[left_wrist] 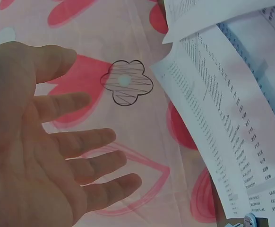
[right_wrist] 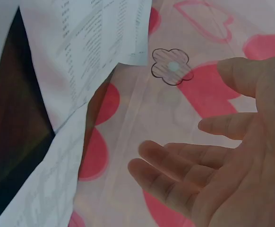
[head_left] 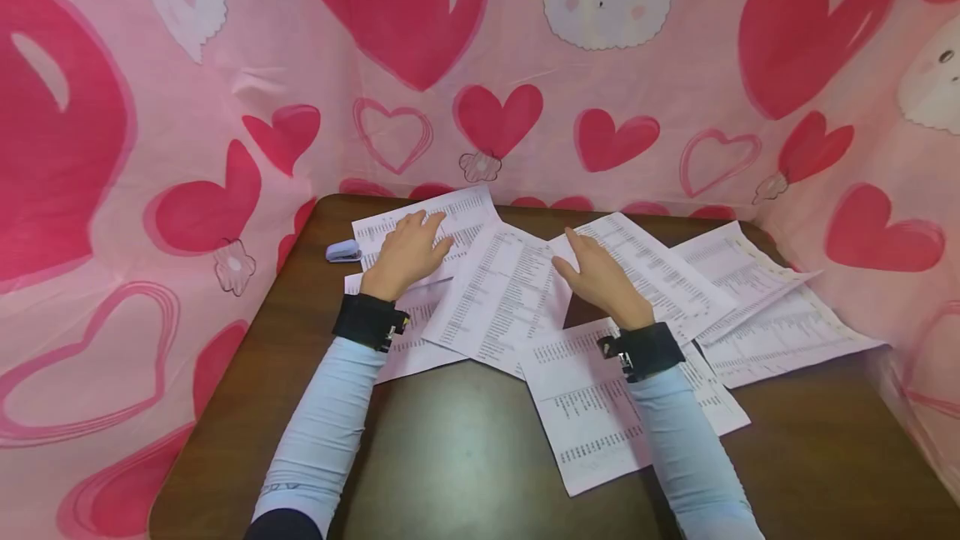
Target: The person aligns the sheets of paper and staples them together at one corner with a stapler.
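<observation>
Several printed paper sheets lie spread and overlapping on the table. My left hand (head_left: 405, 255) is over the back-left sheet (head_left: 474, 211), fingers spread and holding nothing. In the left wrist view the palm (left_wrist: 47, 146) shows with its fingers apart. Between the two hands lies the middle sheet (head_left: 498, 298). My right hand (head_left: 600, 277) hovers beside its right edge, near another sheet (head_left: 645, 261), and grips nothing. Its loosely extended fingers (right_wrist: 175, 175) appear in the right wrist view. Under the right wrist is the front sheet (head_left: 577, 407).
A small pale purple stapler (head_left: 343, 252) sits at the left, beside the sheets. More papers (head_left: 787, 348) overlap at the right, one with a raised corner. The brown table (head_left: 450, 457) is bordered by pink heart-patterned cloth (head_left: 547, 157) behind and on both sides.
</observation>
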Action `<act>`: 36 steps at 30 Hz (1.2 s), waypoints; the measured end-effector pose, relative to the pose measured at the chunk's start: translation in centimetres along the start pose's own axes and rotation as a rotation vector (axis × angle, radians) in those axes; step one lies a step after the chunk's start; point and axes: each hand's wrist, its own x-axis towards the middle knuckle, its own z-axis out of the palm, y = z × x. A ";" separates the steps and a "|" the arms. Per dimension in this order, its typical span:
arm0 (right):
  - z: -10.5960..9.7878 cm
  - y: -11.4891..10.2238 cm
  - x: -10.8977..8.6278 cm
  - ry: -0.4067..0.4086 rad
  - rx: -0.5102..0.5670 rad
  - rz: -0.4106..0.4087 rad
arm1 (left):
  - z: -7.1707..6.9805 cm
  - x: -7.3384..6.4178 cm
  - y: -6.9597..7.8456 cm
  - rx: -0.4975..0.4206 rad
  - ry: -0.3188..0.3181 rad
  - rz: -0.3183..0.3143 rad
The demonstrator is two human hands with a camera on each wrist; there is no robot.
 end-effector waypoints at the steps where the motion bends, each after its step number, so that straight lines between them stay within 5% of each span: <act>1: 0.0 0.2 0.0 0.002 0.000 0.000 | 0.0 0.1 -0.1 -0.005 0.003 0.001; 20: 0.3 2.4 -0.1 -0.084 0.059 0.126 | 2.0 1.5 -0.5 -0.065 0.002 0.028; 27: 0.9 2.8 0.5 -0.108 0.168 0.189 | 2.8 1.8 -0.2 -0.090 -0.007 -0.005; 36: 1.9 3.3 0.5 -0.105 0.183 0.220 | 3.6 2.2 0.4 -0.095 -0.040 -0.022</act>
